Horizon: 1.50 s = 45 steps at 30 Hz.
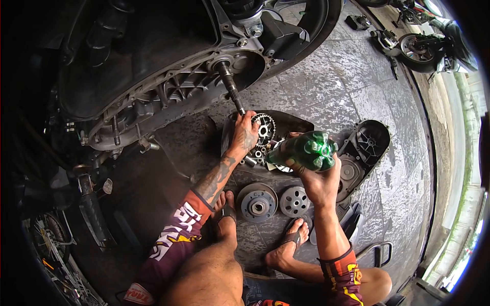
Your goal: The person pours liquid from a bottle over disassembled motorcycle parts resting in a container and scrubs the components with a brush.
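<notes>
Head view. Left hand (246, 136) – fingers narrowed on the left rim of a toothed wheel (264, 129), its face turned to the wearer, probably for a clear look. Shaft (230, 89) tip meets the fingers; contact, cannot tell.

Right hand (322, 184) – fingers wrapped round a green bottle (305, 151), tipped base-up, presumably to aim its neck at the wheel side of the tray (301, 121). Small parts (259, 153) sit inside the tray, likely kept together. 2 discs, stacked disc (259, 205) and slotted disc (294, 202), lie on the floor (326, 86) beyond its near edge.
</notes>
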{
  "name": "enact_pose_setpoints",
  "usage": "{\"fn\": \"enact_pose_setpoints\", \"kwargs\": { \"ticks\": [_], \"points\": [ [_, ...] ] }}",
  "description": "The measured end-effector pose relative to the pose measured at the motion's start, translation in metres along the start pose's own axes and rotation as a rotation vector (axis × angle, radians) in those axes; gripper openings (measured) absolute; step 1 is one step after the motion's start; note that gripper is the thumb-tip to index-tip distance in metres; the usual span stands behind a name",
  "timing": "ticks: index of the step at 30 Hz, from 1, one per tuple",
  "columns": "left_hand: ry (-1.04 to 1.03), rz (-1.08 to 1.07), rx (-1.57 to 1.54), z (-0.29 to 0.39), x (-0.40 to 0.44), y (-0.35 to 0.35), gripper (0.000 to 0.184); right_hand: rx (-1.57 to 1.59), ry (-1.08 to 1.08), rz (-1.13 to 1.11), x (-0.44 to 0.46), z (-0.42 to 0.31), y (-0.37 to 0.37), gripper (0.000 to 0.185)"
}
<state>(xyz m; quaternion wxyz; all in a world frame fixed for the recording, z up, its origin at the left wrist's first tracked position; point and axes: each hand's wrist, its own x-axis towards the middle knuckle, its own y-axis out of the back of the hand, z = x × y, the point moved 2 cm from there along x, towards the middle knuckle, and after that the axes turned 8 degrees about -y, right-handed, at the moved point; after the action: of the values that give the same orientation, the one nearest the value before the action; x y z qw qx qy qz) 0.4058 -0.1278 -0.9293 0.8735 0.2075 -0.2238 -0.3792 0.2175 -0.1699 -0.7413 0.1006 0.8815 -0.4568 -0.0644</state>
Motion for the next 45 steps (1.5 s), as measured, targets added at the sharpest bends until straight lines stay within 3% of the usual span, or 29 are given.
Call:
{"fn": "enact_pose_setpoints", "kwargs": {
  "ticks": [2, 5, 7, 12, 14, 15, 16, 18, 22, 25, 29, 32, 33, 36, 39, 45],
  "points": [
    [-0.061, -0.021, -0.017, -0.011, -0.008, -0.006, 0.027, -0.018, -0.05, -0.001, -0.001, 0.005, 0.001, 0.047],
    [0.11, -0.099, 0.002, -0.007, -0.014, -0.001, 0.026, -0.107, -0.068, 0.017, -0.001, 0.006, 0.001, 0.045],
    [0.221, -0.173, -0.08, -0.014, -0.019, -0.001, 0.025, 0.08, -0.025, 0.1, 0.0, 0.001, 0.001, 0.043],
    [0.169, -0.229, -0.052, -0.048, -0.019, -0.004, 0.033, 0.108, 0.027, 0.097, 0.009, -0.006, -0.005, 0.042],
    [0.098, -0.188, 0.094, -0.065, -0.024, -0.017, 0.035, -0.027, 0.114, 0.058, 0.012, -0.011, -0.01, 0.042],
    [0.263, -0.305, 0.013, -0.041, -0.016, -0.001, 0.036, -0.038, 0.117, 0.045, 0.011, -0.012, -0.011, 0.041],
    [0.433, -0.381, -0.347, -0.06, -0.009, -0.005, 0.039, -0.041, 0.116, 0.047, 0.009, -0.012, -0.01, 0.041],
    [0.501, -0.473, -0.353, -0.075, -0.011, -0.004, 0.041, -0.049, 0.093, 0.025, 0.006, -0.012, -0.008, 0.042],
    [0.19, -0.549, 0.185, -0.03, -0.014, 0.019, 0.05, 0.089, -0.006, 0.061, 0.0, 0.002, -0.006, 0.048],
    [0.261, -0.551, 0.334, -0.018, -0.027, 0.016, 0.053, 0.037, 0.014, 0.074, -0.005, 0.004, -0.005, 0.05],
    [0.191, -0.404, 0.348, -0.015, -0.041, 0.013, 0.046, -0.011, 0.081, 0.086, -0.009, -0.002, -0.004, 0.047],
    [0.201, -0.503, 0.36, -0.008, -0.039, 0.019, 0.035, -0.012, 0.079, 0.082, -0.013, -0.006, -0.004, 0.046],
    [0.161, -0.447, 0.354, -0.01, -0.042, 0.019, 0.022, -0.032, -0.002, 0.04, -0.015, -0.008, -0.004, 0.044],
    [0.087, -0.43, 0.284, -0.02, -0.048, 0.021, 0.015, -0.061, -0.096, -0.011, -0.016, -0.004, -0.002, 0.043],
    [0.106, -0.438, 0.327, -0.022, -0.052, 0.018, 0.018, -0.169, -0.054, 0.015, -0.015, -0.005, -0.003, 0.043],
    [0.243, -0.566, 0.342, -0.012, -0.051, 0.024, 0.022, -0.039, -0.103, -0.003, -0.013, 0.0, -0.004, 0.041]
  ]
}}
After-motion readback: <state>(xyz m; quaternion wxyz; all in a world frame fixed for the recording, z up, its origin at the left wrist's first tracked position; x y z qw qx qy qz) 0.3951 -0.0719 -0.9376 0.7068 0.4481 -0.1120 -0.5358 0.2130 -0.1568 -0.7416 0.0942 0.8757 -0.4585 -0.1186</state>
